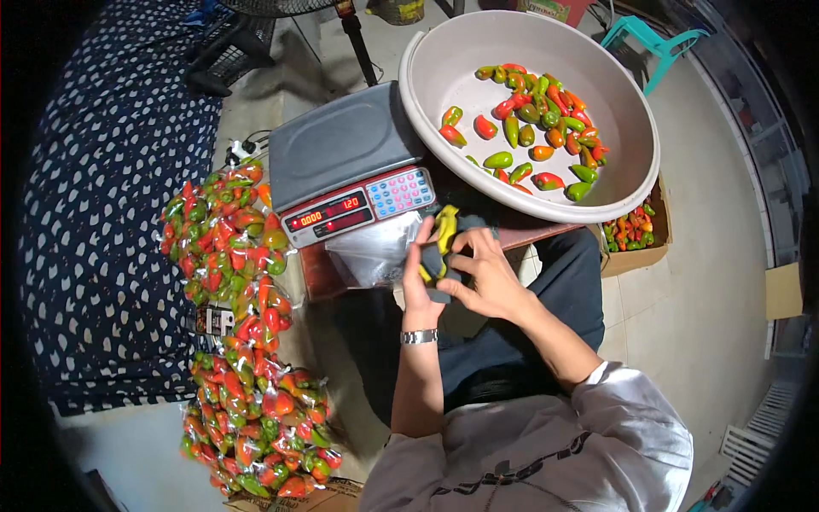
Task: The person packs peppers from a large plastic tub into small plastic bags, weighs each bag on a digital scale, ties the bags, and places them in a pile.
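Observation:
My left hand (417, 281), with a metal-band watch at its wrist, holds a dark grey and yellow folded item (437, 259), perhaps a glove or cloth. My right hand (483, 272) grips the same item from the right, fingers bent over it. Both hands are above my lap, by the front edge of a low red table (315, 272). Clear plastic bags (374, 253) lie just left of them. Behind stands a digital scale (345, 144) with a bare grey platform and lit red digits. A large pale basin (422, 83) holds loose red and green peppers (549, 120).
Bagged peppers (256, 409) are heaped along the left side. A cardboard box (659, 246) of peppers stands on the floor at right. Patterned dark fabric (121, 211) hangs far left. A teal plastic stool (659, 45) and a fan (275, 5) are at the back.

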{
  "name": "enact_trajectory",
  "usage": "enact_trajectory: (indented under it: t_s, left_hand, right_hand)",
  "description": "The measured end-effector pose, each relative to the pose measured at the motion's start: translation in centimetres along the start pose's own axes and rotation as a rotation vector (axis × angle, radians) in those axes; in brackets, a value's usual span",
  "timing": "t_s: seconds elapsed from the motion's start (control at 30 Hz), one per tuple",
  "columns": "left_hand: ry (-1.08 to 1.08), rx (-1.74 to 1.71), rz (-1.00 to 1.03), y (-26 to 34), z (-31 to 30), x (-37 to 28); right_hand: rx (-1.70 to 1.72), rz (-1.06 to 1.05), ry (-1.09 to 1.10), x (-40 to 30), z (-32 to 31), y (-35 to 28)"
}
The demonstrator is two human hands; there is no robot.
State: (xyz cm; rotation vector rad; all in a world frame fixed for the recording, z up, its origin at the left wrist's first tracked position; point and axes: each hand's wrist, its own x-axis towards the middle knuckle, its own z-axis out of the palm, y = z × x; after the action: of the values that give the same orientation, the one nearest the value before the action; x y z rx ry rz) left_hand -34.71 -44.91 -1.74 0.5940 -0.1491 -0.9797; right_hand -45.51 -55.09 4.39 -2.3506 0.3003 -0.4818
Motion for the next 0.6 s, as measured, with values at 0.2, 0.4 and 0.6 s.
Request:
enact_trajectory:
  t_s: [0.2, 0.4, 0.6]
  left_hand:
    - [-0.032, -0.163, 0.088, -3.4, 3.4, -1.2]
    - [0.096, -0.030, -0.001, -3.3, 4.8, -2.8]
    - [0.130, 0.178, 0.139, -2.2, 1.2, -0.2]
  right_hand:
    - [0.235, 0.034, 0.172, -0.5, 3.8, 0.0]
    - [0.220, 0.021, 0.139, -0.6, 3.5, 1.7]
    - [0.411, 0.064, 0.031, -3.6, 3.7, -0.8]
